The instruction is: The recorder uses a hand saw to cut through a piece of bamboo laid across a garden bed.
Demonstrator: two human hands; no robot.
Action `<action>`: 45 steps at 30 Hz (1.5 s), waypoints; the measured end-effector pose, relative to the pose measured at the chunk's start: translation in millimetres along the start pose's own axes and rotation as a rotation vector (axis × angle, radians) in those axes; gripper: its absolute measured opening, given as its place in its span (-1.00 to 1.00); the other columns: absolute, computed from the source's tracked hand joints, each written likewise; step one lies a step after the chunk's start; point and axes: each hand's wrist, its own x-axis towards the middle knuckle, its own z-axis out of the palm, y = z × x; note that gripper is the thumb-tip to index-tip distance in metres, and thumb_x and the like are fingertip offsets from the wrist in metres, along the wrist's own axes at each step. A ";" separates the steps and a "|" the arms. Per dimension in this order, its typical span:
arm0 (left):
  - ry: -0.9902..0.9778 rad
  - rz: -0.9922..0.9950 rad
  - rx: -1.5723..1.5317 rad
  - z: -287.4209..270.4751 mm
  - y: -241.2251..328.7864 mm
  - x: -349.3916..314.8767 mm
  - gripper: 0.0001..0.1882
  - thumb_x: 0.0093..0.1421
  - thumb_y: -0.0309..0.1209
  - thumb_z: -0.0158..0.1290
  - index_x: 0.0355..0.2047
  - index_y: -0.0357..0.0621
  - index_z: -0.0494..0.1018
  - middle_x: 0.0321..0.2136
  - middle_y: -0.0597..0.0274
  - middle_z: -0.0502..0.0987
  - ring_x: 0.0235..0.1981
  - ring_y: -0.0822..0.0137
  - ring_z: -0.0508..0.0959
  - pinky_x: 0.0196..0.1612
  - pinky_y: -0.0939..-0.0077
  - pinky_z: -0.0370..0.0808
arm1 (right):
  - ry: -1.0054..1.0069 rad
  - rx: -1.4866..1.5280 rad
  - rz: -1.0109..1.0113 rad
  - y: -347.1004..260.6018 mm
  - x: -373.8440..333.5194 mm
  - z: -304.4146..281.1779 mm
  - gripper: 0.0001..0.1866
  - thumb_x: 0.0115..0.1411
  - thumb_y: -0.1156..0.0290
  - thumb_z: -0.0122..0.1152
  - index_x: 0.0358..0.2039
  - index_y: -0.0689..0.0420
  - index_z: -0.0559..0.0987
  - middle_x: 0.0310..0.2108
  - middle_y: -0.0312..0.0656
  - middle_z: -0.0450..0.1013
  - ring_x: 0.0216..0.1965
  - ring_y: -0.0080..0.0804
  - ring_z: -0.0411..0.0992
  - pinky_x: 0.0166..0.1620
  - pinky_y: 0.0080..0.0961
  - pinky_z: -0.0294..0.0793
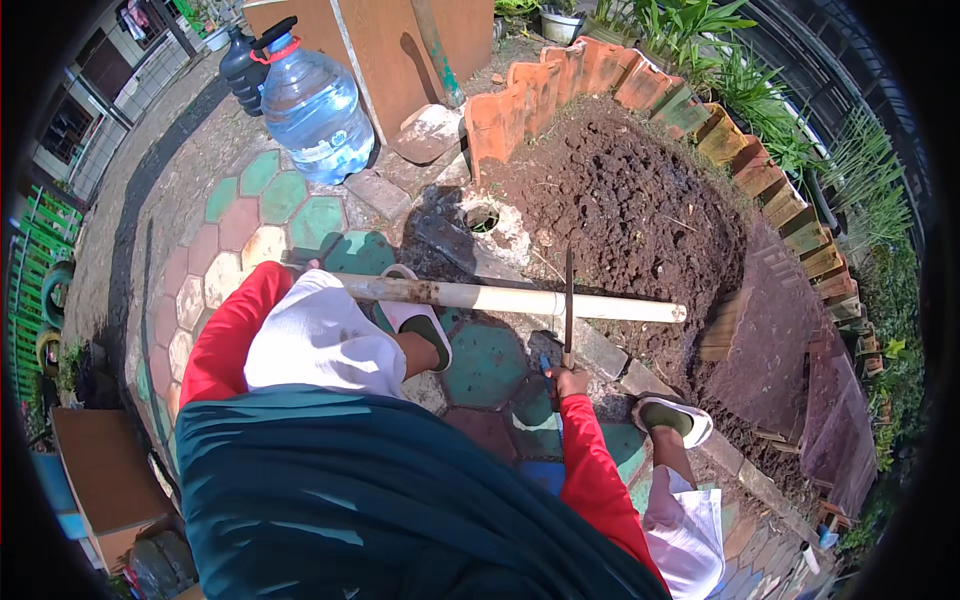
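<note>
A long off-white pipe (pixel 500 298) lies crosswise in front of me, its right end over the dark soil. My right hand (pixel 568 382) is closed round the handle of what looks like a hand saw (pixel 569 290); its thin blade appears edge-on and crosses the pipe right of the middle. Something slim and blue (pixel 546 366) shows beside that hand. My left hand (pixel 313 265) is at the pipe's left end, mostly hidden behind my white-clad knee; the bit of fingers that shows is bent at the pipe. My left shoe (pixel 425 320) is beneath the pipe.
Orange roof tiles (pixel 535 95) edge the soil bed (pixel 640 190). A translucent corrugated sheet (pixel 770 340) leans at its right. A large blue water bottle (pixel 315 115) stands back left on hexagonal paving, beside a brown board (pixel 385 60). A concrete piece with a round hole (pixel 483 218) lies beyond the pipe.
</note>
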 end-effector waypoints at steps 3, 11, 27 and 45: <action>0.063 0.230 -0.462 85.7 -45.3 -25.6 -0.68 -0.01 -0.34 0.06 -0.32 -0.37 0.45 -0.36 -0.04 0.52 -0.28 0.13 0.53 -0.10 0.17 0.45 | 0.068 -0.010 -0.023 -7.0 -7.7 9.2 -0.87 -0.23 0.56 0.25 -0.68 0.21 0.44 -0.81 -0.25 0.26 -0.85 -0.46 0.17 -0.78 -0.45 0.12; 0.135 0.650 -1.841 34.9 -50.1 70.3 -0.76 -0.06 -0.44 0.06 -0.37 -0.34 0.44 -0.41 0.01 0.51 -0.31 0.13 0.52 -0.06 0.07 0.44 | 0.096 0.301 -0.137 -9.4 -37.5 0.3 -0.79 -0.19 0.48 0.35 -0.56 0.17 0.45 -0.76 -0.33 0.29 -0.81 -0.56 0.19 -0.75 -0.54 0.18; -0.072 1.205 -2.044 -60.2 114.3 -52.1 -0.36 -0.14 0.12 0.20 -0.44 -0.31 0.38 -0.50 0.08 0.49 -0.40 0.14 0.54 0.05 0.08 0.37 | -0.232 -0.878 -0.057 115.3 -74.2 -51.6 -0.43 -0.18 -0.01 0.22 -0.29 0.22 0.50 -0.44 0.02 0.48 -0.33 -0.05 0.46 -0.20 -0.25 0.39; -0.449 1.473 -1.704 -56.9 148.8 -86.5 -0.45 -0.07 0.02 0.10 -0.44 -0.20 0.15 -0.58 0.27 0.18 -0.48 0.32 0.25 -0.16 0.32 0.26 | 0.422 -0.590 -0.462 -132.0 125.4 -82.8 -0.51 0.28 0.10 -0.49 0.07 0.03 0.28 -0.31 0.08 0.46 -0.13 -0.11 0.40 0.14 -0.22 0.02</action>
